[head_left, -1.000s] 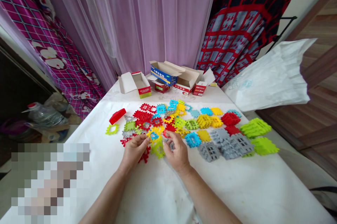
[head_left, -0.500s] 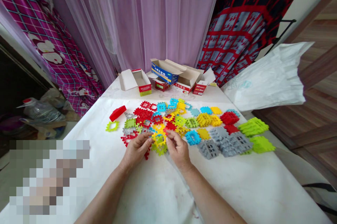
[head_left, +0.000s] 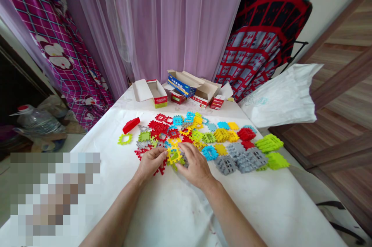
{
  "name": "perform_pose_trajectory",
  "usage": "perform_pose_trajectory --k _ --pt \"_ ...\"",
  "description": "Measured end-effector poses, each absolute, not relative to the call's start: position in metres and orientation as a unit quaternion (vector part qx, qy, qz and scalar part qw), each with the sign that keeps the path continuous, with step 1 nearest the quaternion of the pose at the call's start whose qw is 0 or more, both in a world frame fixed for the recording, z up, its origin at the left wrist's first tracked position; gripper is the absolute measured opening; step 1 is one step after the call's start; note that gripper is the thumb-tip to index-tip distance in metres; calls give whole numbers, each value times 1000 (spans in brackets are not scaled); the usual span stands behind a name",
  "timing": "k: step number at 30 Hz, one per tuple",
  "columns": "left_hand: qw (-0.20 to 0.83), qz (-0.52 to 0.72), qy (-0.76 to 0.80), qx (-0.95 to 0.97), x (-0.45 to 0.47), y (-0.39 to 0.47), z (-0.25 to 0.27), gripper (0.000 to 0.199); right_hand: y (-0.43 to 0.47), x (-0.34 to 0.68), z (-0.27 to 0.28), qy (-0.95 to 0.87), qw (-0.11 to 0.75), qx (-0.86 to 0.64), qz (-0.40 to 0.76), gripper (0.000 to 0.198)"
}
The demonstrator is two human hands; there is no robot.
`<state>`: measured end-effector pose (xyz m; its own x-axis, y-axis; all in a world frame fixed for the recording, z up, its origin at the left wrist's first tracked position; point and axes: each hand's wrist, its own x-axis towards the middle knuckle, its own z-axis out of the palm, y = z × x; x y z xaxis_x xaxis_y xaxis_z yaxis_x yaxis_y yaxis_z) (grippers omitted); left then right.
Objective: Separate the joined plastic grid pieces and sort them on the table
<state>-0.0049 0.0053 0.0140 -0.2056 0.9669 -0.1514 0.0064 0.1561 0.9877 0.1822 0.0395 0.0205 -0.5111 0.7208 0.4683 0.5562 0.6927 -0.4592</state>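
Note:
My left hand (head_left: 152, 163) pinches a yellow square frame-shaped building block (head_left: 174, 149) with notched edges between thumb and fingers. At its right side is my right hand (head_left: 196, 166), thumb and fingers spread apart, fingertips close to or touching the yellow block; exact contact is unclear. Lime-green block pieces show through and below the yellow frame. Beyond both hands lies a loose heap of notched blocks, among them red blocks (head_left: 158, 126), a green block (head_left: 144, 136) and a blue block (head_left: 177, 120). The right hand partly covers some of the heap.
To the right stand sorted stacks: grey blocks (head_left: 245, 158), a blue block stack (head_left: 209, 153), yellow blocks (head_left: 221, 135), red blocks (head_left: 246, 134) and green blocks (head_left: 269, 143). Several opened cartons, including a blue box (head_left: 181, 84), line the back. A white bag (head_left: 281, 98) is at right, a red piece (head_left: 131, 125) at left.
My right hand has loosened from a pinch at the yellow block's right side, its fingers now spread. The left hand keeps its hold. The camera view has shifted slightly.

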Motion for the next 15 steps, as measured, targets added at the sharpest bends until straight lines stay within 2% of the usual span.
perform_pose_trajectory --k 6,10,15 --pt "482 531 568 404 -5 7 10 46 32 172 33 -836 289 -446 139 56" --pt "496 540 547 404 -6 8 7 47 27 166 32 -824 300 -470 99 53" --pt "503 537 540 409 -7 9 7 45 27 157 30 -827 274 -488 57 52"
